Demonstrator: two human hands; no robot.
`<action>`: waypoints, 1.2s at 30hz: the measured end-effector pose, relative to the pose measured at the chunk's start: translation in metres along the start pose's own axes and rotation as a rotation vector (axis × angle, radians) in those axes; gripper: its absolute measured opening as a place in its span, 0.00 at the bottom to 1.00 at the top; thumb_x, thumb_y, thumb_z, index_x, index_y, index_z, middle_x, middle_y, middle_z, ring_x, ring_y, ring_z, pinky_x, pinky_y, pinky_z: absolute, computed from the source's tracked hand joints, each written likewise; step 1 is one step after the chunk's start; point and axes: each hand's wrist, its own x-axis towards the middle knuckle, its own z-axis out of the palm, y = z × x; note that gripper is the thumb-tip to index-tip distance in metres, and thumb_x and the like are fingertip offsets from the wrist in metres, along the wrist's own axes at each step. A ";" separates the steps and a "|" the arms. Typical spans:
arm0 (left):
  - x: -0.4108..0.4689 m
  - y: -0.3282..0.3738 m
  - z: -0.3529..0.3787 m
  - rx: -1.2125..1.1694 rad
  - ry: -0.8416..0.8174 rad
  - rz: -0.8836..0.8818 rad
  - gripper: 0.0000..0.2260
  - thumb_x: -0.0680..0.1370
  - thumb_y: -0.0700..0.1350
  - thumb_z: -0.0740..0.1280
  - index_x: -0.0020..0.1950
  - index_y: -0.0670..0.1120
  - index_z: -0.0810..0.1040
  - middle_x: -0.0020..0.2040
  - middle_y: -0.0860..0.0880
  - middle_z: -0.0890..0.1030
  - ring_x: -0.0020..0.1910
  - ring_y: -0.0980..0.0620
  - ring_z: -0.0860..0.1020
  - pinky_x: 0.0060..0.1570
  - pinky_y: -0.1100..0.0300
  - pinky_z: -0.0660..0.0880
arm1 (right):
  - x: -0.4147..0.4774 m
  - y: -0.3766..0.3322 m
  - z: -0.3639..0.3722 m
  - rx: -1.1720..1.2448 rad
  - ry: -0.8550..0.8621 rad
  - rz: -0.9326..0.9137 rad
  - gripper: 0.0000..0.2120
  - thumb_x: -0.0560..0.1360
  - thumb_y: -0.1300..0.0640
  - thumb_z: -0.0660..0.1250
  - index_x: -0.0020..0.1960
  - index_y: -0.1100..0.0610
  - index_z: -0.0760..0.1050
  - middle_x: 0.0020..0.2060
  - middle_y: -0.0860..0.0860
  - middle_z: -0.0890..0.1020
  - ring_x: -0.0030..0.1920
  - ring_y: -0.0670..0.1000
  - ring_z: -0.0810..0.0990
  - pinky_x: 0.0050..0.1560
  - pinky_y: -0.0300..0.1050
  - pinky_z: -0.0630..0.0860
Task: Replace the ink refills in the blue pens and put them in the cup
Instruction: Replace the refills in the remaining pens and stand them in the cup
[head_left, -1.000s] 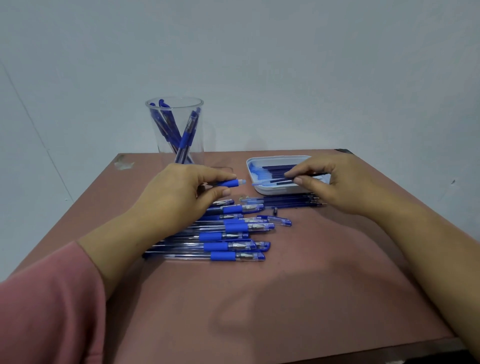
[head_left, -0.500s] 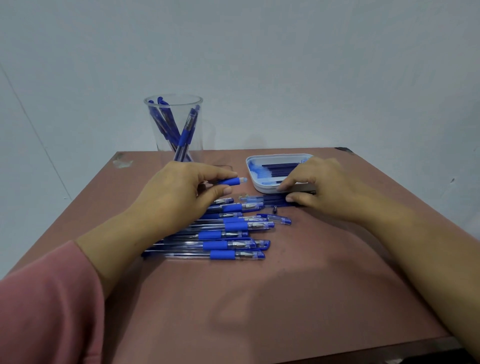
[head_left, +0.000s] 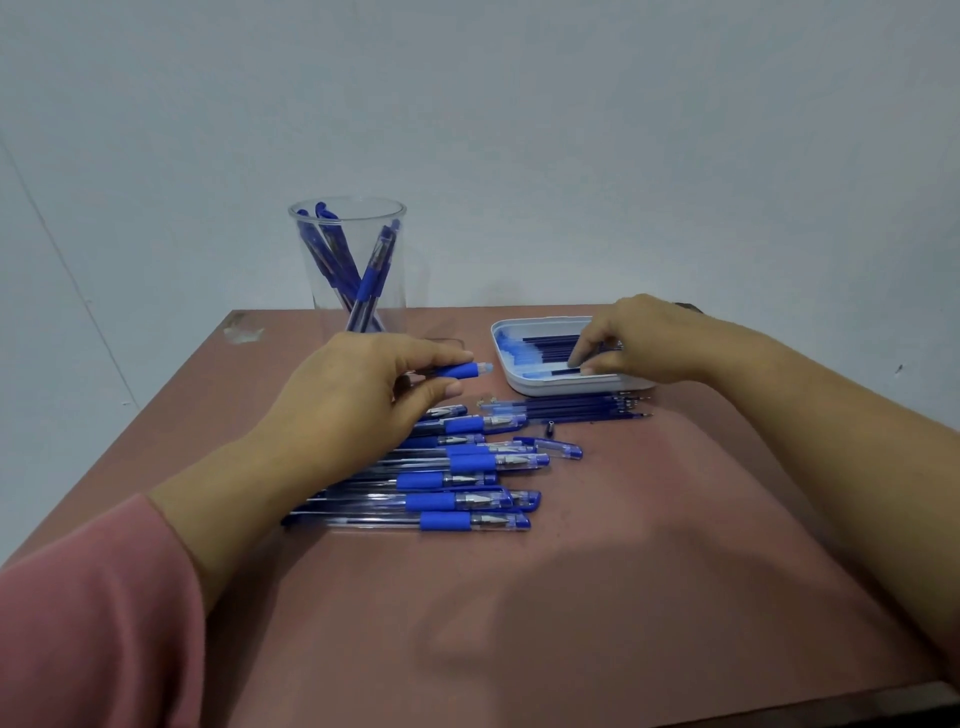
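Table (head_left: 649, 545), reddish-brown, fills the lower frame. Our left hand (head_left: 358, 410) sits centre-left and grips a pen barrel (head_left: 462, 370) between thumb and fingers. Our right hand (head_left: 649, 338), right of centre, curls down into the white tray (head_left: 524, 387), and its thumb and forefinger look pinched on one dark refill (head_left: 563, 371) by the tray's front wall. The clear cup (head_left: 348, 291) stands upright at upper left of centre, behind the left hand, with several finished blue pens leaning inside. A row of blue pens (head_left: 467, 501) lies below the left hand, all running across the frame with capped ends toward frame right. Loose refills (head_left: 571, 408) lie on the table just in front of the tray, parallel to it, tips to frame right. A small dark piece (head_left: 550, 429) lies beside them. Key relation: the barrel's blue-grip end juts toward frame right, long axis nearly level, and its pale clear end stops just short of the tray's left wall. The pinched refill lies just right of that end, also across the frame. The right hand is the nearer one. The fingers hide the refill's tip, so we cannot tell which way it points. We judge it needs only a short carry leftward, into line with the barrel.
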 end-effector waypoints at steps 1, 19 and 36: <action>0.000 0.000 0.000 0.002 0.000 0.001 0.13 0.75 0.53 0.69 0.60 0.60 0.80 0.40 0.78 0.69 0.40 0.75 0.74 0.42 0.74 0.68 | 0.001 0.000 0.001 -0.002 -0.002 0.010 0.06 0.76 0.49 0.69 0.52 0.41 0.81 0.48 0.40 0.79 0.51 0.43 0.76 0.37 0.31 0.64; 0.000 -0.003 0.001 -0.010 0.012 -0.018 0.14 0.75 0.54 0.69 0.60 0.60 0.80 0.43 0.78 0.70 0.40 0.73 0.75 0.44 0.73 0.69 | -0.036 -0.030 -0.020 0.324 0.216 -0.135 0.02 0.74 0.50 0.70 0.46 0.43 0.79 0.37 0.41 0.80 0.43 0.41 0.77 0.45 0.35 0.72; 0.000 0.000 0.001 -0.038 0.021 -0.060 0.13 0.75 0.54 0.69 0.60 0.60 0.80 0.46 0.72 0.76 0.43 0.64 0.79 0.47 0.63 0.77 | -0.066 -0.052 0.006 0.463 0.399 -0.193 0.05 0.74 0.60 0.72 0.46 0.50 0.81 0.37 0.44 0.81 0.43 0.38 0.77 0.44 0.23 0.66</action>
